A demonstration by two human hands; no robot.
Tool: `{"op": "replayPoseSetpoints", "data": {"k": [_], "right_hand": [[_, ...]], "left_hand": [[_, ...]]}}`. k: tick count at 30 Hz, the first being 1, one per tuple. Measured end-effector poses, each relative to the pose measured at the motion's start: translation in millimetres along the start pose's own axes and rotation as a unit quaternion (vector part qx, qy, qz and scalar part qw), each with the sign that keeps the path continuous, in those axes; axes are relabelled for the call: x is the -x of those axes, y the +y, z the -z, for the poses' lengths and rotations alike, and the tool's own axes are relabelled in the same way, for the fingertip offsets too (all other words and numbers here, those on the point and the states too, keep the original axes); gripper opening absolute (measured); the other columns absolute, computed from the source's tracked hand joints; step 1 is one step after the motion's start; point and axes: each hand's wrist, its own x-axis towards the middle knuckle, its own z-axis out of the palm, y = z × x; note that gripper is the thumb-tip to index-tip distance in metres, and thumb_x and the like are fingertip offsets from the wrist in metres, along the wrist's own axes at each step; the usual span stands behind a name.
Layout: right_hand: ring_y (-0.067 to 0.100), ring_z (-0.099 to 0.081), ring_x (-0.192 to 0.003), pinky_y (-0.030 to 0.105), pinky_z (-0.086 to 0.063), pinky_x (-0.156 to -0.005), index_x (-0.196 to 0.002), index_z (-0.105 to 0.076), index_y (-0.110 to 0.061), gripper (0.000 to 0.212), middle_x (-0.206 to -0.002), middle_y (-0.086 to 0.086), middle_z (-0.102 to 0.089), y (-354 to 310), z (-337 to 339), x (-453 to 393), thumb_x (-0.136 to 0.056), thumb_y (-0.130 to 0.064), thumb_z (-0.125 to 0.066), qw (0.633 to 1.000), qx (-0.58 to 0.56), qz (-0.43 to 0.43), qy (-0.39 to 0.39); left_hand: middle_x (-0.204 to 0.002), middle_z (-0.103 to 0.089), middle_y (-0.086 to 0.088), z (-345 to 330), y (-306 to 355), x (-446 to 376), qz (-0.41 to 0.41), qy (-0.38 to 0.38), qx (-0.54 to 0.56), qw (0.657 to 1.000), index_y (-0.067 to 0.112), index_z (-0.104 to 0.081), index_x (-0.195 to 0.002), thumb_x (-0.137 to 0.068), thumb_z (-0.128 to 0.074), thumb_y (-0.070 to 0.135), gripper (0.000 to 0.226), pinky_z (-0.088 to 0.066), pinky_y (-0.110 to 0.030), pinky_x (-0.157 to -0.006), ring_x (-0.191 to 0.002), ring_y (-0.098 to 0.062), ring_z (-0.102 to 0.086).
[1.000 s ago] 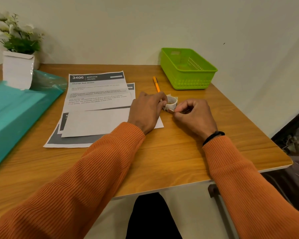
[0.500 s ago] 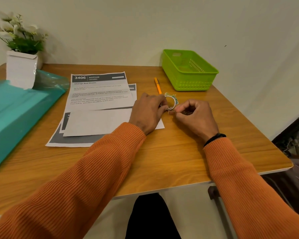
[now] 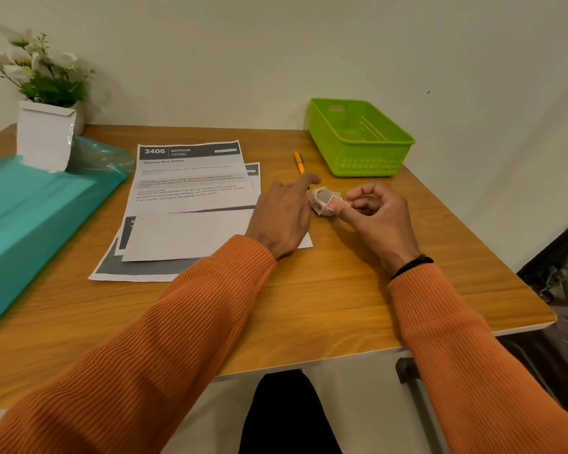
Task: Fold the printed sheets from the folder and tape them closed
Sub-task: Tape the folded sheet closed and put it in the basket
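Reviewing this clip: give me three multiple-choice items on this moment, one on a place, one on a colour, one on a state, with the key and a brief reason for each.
1. Where does the orange pen lie?
A. inside the basket
B. on the table between the printed sheets and the green basket
C. on the teal folder

2. What colour is the folder at the table's left?
A. teal
B. red
C. black

3. What is the right hand doing?
A. lying flat on the sheets
B. gripping the pen
C. pinching a strip pulled off the tape roll

Key: 1 B, the pen rests on bare wood left of the basket; 2 A, the folder is plainly teal; 3 C, a strip lies over the thumb while the left hand steadies the roll.
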Motion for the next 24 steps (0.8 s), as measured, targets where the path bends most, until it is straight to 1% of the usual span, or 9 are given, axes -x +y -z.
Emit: {"op": "replayPoseSetpoints", "data": {"k": [3, 5, 7, 10, 12, 14, 17, 20, 24], "right_hand": [[0.004, -0.070, -0.085, 0.022, -0.057, -0.075, -0.095, -0.076, -0.020, 0.023, -0.094, -0.005, -0.077, -1, 0, 0, -0.080, -0.030, -0.090, 1.000, -0.001, 0.004, 0.002], [0.003, -0.070, -0.085, 0.024, -0.056, -0.075, -0.091, -0.077, -0.023, 0.016, -0.093, -0.007, -0.077, -4, -1, 0, -0.082, -0.026, -0.089, 1.000, -0.011, -0.002, 0.000], [0.002, -0.071, -0.085, 0.024, -0.057, -0.075, -0.091, -0.076, -0.023, 0.013, -0.095, -0.007, -0.078, -8, -2, 1, -0.084, -0.019, -0.086, 1.000, -0.028, -0.009, -0.007], [0.008, -0.073, -0.091, 0.029, -0.059, -0.078, -0.093, -0.077, -0.021, 0.013, -0.098, -0.003, -0.080, -17, -4, 0, -0.087, -0.012, -0.082, 0.998, -0.057, 0.007, -0.037], [0.011, -0.074, -0.096, 0.029, -0.058, -0.079, -0.096, -0.077, -0.020, 0.013, -0.101, 0.000, -0.080, -24, -6, -6, -0.089, -0.010, -0.080, 0.995, -0.039, 0.034, -0.081], [0.016, -0.075, -0.100, 0.032, -0.059, -0.082, -0.102, -0.078, -0.017, 0.013, -0.102, 0.002, -0.080, -37, -7, -14, -0.091, -0.010, -0.077, 0.987, 0.009, 0.061, -0.147], [0.014, -0.072, -0.091, 0.033, -0.057, -0.077, -0.104, -0.078, -0.014, 0.014, -0.101, 0.006, -0.080, -64, -12, -28, -0.093, -0.007, -0.075, 0.959, 0.095, 0.073, -0.257], [0.019, -0.068, -0.085, 0.038, -0.056, -0.077, -0.108, -0.075, -0.020, 0.020, -0.099, 0.011, -0.078, -87, -26, -42, -0.090, -0.014, -0.080, 0.908, 0.216, 0.075, -0.351], [0.014, -0.068, -0.082, 0.033, -0.054, -0.074, -0.110, -0.066, -0.029, 0.029, -0.095, -0.003, -0.076, -102, -55, -57, -0.088, -0.021, -0.083, 0.822, 0.363, 0.078, -0.432]], "left_hand": [[-0.099, -0.066, -0.001, 13, -3, -2, 0.025, 0.013, 0.037, 0.999, 0.025, -0.049, -0.142, -0.108, -0.042, 0.023, 0.035, -0.054, -0.049, -0.083, -0.092, -0.024, -0.060], [-0.114, -0.071, -0.006, 27, -11, -4, 0.056, -0.007, 0.016, 0.998, 0.024, -0.054, -0.139, -0.109, -0.044, 0.027, 0.032, -0.053, -0.049, -0.094, -0.107, -0.026, -0.063], [-0.126, -0.068, -0.008, 43, -22, -2, 0.095, -0.050, -0.049, 0.993, 0.025, -0.057, -0.137, -0.107, -0.047, 0.038, 0.034, -0.050, -0.050, -0.101, -0.121, -0.028, -0.057], [-0.152, -0.049, -0.008, 59, -37, 22, 0.110, -0.138, -0.107, 0.979, 0.031, -0.052, -0.143, -0.099, -0.040, 0.066, 0.057, -0.036, -0.058, -0.113, -0.142, -0.033, -0.035], [-0.166, -0.026, -0.005, 67, -46, 40, 0.084, -0.212, -0.107, 0.968, 0.039, -0.038, -0.152, -0.087, -0.029, 0.083, 0.079, -0.016, -0.063, -0.122, -0.154, -0.032, -0.013], [-0.171, -0.011, 0.000, 76, -52, 51, 0.053, -0.259, -0.117, 0.957, 0.047, -0.027, -0.156, -0.079, -0.023, 0.089, 0.089, -0.002, -0.065, -0.123, -0.158, -0.028, 0.002], [-0.172, -0.007, 0.004, 94, -60, 51, 0.024, -0.279, -0.128, 0.951, 0.051, -0.028, -0.155, -0.077, -0.028, 0.089, 0.087, 0.000, -0.064, -0.124, -0.158, -0.025, 0.005], [-0.170, -0.017, 0.003, 96, -67, 53, 0.011, -0.268, -0.098, 0.958, 0.051, -0.037, -0.152, -0.078, -0.038, 0.089, 0.084, -0.008, -0.063, -0.124, -0.158, -0.026, -0.004], [-0.160, -0.039, 0.005, 91, -70, 57, -0.012, -0.197, -0.057, 0.979, 0.042, -0.051, -0.146, -0.082, -0.050, 0.084, 0.077, -0.023, -0.055, -0.121, -0.150, -0.021, -0.025]]}}
